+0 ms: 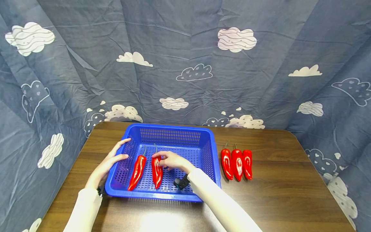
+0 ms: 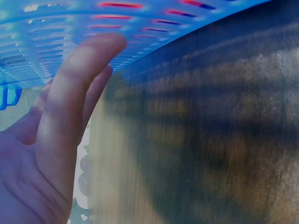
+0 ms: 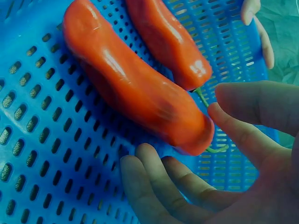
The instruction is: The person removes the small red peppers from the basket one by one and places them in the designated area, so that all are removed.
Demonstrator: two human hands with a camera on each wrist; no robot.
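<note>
Nearest, two white sleeves (image 1: 84,209) reach over a brown wood-grain table (image 1: 130,217) toward a rectangular blue plastic basket with slotted walls (image 1: 156,195). At the basket's left wall, the left hand (image 1: 108,163) has its fingers and thumb apart and fairly straight, touching the wall near the rim without clenching. Inside the basket, left of its middle, the right hand (image 1: 173,160) is over the stem end of a long, glossy red pepper with a green stem (image 1: 157,176); its fingers are bent but spread, and the right wrist view shows them around that end without closing on it, so the grip looks released, though whether a fingertip touches the skin I cannot tell. Nearer the basket's left wall lies a slimmer glossy red pepper (image 1: 137,173), apart from its neighbour and not held. So the work looks partway along: two peppers are in the basket, while a row of three glossy red peppers (image 1: 237,165) lies side by side just right of it, no hand near them. Behind the basket hangs a grey-blue cloth printed with pale clouds (image 1: 174,29).
</note>
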